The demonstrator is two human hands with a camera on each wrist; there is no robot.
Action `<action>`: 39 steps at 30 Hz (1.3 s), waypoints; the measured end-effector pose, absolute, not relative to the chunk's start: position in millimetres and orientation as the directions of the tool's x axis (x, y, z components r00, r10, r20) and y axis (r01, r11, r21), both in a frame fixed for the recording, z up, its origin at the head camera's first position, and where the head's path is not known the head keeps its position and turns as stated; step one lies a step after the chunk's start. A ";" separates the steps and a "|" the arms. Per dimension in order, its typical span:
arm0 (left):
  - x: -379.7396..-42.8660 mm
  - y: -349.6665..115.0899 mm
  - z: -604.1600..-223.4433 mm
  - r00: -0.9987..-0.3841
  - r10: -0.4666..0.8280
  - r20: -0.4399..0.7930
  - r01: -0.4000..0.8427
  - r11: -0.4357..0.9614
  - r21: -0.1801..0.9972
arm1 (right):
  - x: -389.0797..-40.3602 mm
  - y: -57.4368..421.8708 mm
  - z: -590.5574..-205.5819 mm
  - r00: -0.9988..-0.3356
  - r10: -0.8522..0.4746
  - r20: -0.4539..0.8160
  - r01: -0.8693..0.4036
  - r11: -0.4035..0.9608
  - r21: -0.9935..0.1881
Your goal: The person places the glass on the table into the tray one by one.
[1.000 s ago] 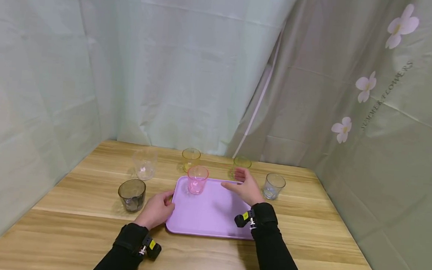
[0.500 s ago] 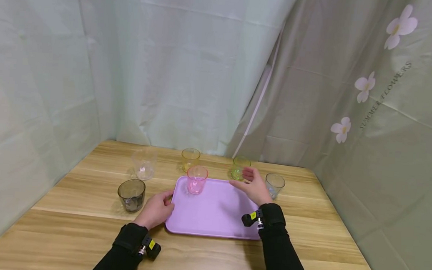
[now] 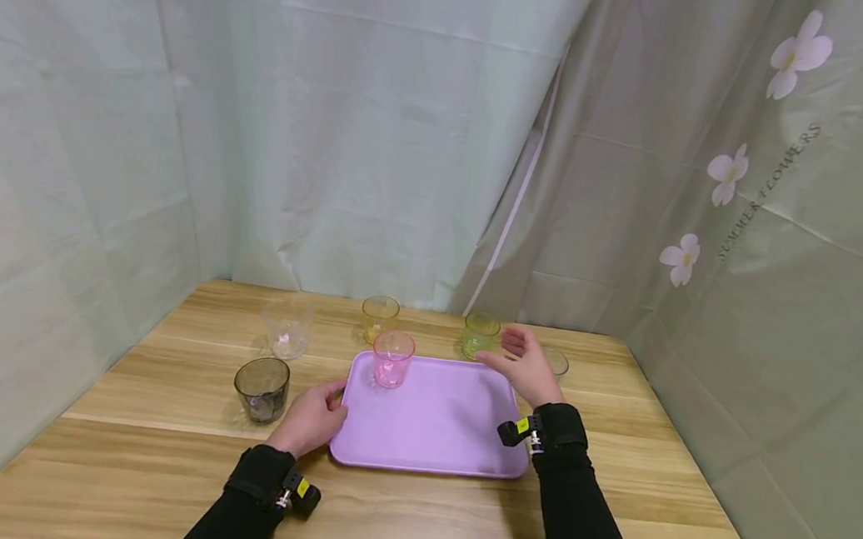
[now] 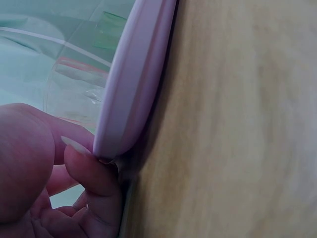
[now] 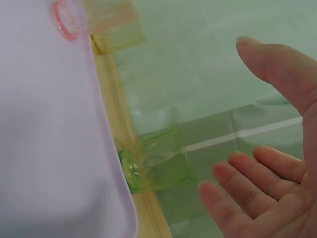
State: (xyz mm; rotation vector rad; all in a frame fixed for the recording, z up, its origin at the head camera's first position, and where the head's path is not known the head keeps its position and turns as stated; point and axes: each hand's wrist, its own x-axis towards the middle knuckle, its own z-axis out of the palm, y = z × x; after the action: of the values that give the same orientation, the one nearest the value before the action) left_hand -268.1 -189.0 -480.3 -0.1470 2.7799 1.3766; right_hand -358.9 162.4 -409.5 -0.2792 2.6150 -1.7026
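A lilac tray (image 3: 428,424) lies on the wooden table, a pink-tinted glass (image 3: 393,359) standing at its back left. My left hand (image 3: 310,419) pinches the tray's left edge; in the left wrist view the thumb and fingers (image 4: 91,171) meet at its rim. My right hand (image 3: 526,366) is over the tray's back right corner, thumb and fingers spread, holding nothing. Just left of its fingertips stands a green glass (image 3: 481,336), seen sideways in the right wrist view. Mostly hidden behind the right hand is a greyish clear glass (image 3: 558,363).
Left of the tray stand a dark smoky glass (image 3: 262,390) and, behind it, a clear glass (image 3: 288,328). A yellow glass (image 3: 380,318) stands behind the pink one. Pale curtains (image 3: 380,149) enclose the table at the back and sides.
My right hand has moved to the right, from in front of the green glass to in front of the greyish clear one. The left hand stays at the tray's edge.
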 end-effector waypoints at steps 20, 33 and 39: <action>-268.3 -189.9 -480.5 -0.996 -0.062 -0.058 -0.083 0.606 0.791 | -361.8 198.3 -392.8 -0.989 -0.091 0.120 -0.145 0.356 -0.923; -269.4 -189.6 -480.9 -0.995 -0.064 -0.077 -0.100 0.597 0.796 | -361.0 229.1 -387.8 -0.992 -0.029 0.120 -0.122 0.382 -0.916; -269.9 -190.4 -482.4 -0.995 -0.064 -0.078 -0.101 0.596 0.797 | -361.9 240.3 -391.3 -0.994 -0.008 0.110 -0.104 0.400 -0.911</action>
State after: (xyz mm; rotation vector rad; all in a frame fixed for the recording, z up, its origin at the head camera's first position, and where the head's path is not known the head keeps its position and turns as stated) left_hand -269.9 -190.4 -482.4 -0.1437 2.7688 1.3870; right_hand -361.9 240.3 -391.3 -0.1088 2.7008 -1.7680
